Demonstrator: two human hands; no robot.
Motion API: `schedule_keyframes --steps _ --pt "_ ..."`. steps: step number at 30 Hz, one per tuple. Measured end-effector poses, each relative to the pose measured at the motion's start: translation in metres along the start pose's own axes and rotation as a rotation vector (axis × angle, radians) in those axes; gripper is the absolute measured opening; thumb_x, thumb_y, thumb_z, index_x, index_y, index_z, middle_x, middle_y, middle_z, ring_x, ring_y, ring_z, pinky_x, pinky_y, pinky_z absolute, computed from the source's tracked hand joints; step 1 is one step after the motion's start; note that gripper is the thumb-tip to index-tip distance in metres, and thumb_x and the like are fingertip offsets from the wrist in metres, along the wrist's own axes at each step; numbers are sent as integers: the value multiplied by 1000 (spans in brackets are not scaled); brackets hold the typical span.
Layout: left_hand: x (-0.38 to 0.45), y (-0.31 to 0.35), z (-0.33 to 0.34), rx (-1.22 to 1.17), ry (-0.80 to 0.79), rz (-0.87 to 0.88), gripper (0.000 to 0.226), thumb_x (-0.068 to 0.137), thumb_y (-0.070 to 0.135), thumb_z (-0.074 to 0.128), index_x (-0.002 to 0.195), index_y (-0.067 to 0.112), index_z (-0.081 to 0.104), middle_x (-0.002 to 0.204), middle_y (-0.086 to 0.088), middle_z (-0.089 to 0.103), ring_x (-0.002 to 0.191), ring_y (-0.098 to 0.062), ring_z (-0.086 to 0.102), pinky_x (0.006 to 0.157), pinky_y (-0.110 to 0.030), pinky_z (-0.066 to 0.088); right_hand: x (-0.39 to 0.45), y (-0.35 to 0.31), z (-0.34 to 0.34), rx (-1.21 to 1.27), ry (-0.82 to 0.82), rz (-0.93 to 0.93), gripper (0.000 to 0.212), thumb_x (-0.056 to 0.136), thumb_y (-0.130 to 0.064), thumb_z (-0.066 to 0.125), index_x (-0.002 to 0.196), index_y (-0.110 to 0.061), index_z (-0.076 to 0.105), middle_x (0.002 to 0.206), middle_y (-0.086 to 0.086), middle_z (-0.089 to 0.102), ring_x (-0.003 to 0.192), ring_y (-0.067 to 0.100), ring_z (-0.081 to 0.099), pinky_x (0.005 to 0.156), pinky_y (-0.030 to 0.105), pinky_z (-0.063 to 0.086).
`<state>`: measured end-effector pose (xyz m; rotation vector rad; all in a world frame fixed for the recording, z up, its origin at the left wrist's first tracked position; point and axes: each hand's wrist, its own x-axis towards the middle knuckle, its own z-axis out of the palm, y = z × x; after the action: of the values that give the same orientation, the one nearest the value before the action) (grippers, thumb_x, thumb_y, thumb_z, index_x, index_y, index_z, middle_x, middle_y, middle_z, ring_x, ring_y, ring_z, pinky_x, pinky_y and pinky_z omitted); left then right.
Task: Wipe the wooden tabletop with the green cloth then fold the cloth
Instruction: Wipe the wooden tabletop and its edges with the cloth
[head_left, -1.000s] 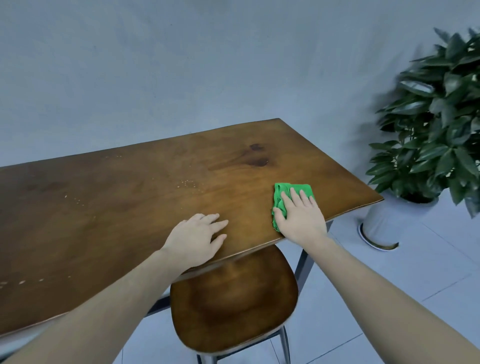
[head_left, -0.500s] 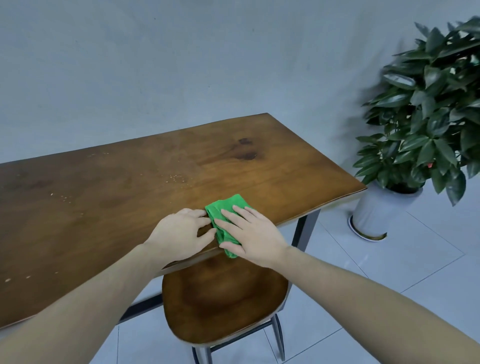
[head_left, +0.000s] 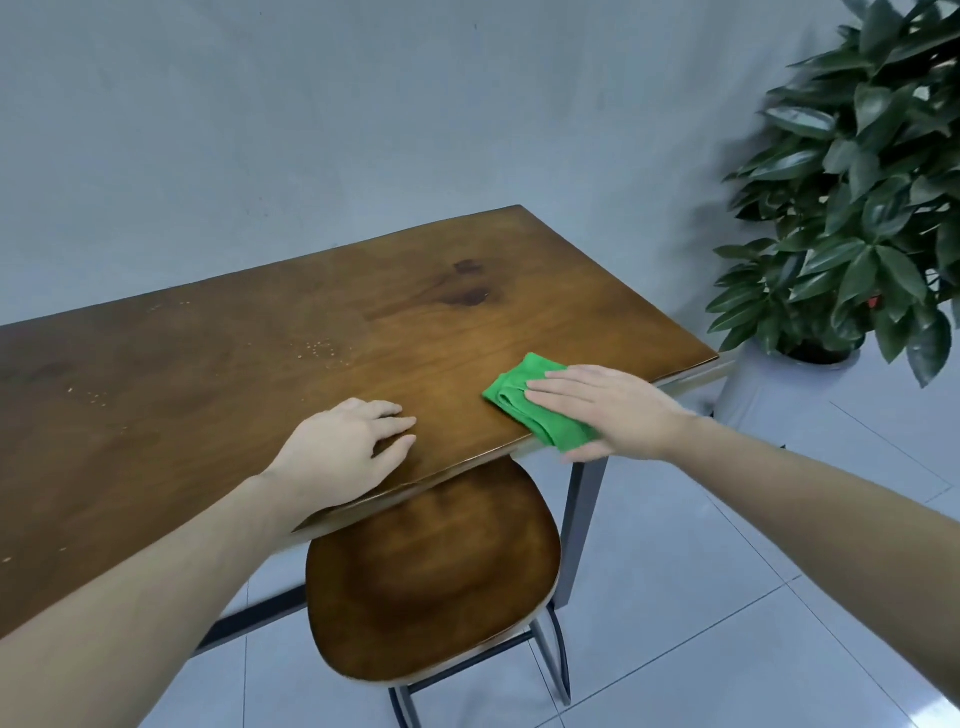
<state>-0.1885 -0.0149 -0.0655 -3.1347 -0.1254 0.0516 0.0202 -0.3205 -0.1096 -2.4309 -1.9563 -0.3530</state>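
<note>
The wooden tabletop (head_left: 260, 364) runs from the left edge to the centre right, with pale crumbs scattered on its middle and left. A crumpled green cloth (head_left: 514, 389) lies at the table's near edge, close to the right corner, partly hanging over the edge. My right hand (head_left: 608, 410) presses flat on the cloth, fingers pointing left and covering its right part. My left hand (head_left: 348, 447) rests palm down on the bare wood at the near edge, left of the cloth, holding nothing.
A wooden stool (head_left: 431, 577) with a metal frame stands under the table's near edge. A leafy potted plant (head_left: 862, 218) in a white pot (head_left: 779, 389) stands on the tiled floor right of the table. A grey wall is behind.
My right hand slid the cloth left until it met my left hand, then back right along the near edge. My left hand stayed on the table.
</note>
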Motion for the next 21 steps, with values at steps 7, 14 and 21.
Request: schedule_keyframes --steps 7,14,21 --pt "-1 2 -2 -6 3 8 49 100 58 26 142 44 48 149 21 44 138 -6 37 105 -32 43 7 12 -6 -3 -88 -55 71 100 -62 36 152 -14 37 162 3 32 150 20 28 122 42 27" --pt "-18 -14 1 -34 10 14 48 102 55 26 140 42 52 148 19 46 137 -8 38 103 -33 45 20 -25 8 -109 -14 -32 71 100 -58 36 157 -16 28 161 5 35 149 24 33 123 38 22" --pt "-50 -34 5 -16 52 -11 49 101 54 27 133 37 61 140 18 53 127 -9 47 92 -32 50 96 -126 11 -88 28 -179 72 101 -56 43 158 -16 25 165 6 25 151 25 25 123 37 15"
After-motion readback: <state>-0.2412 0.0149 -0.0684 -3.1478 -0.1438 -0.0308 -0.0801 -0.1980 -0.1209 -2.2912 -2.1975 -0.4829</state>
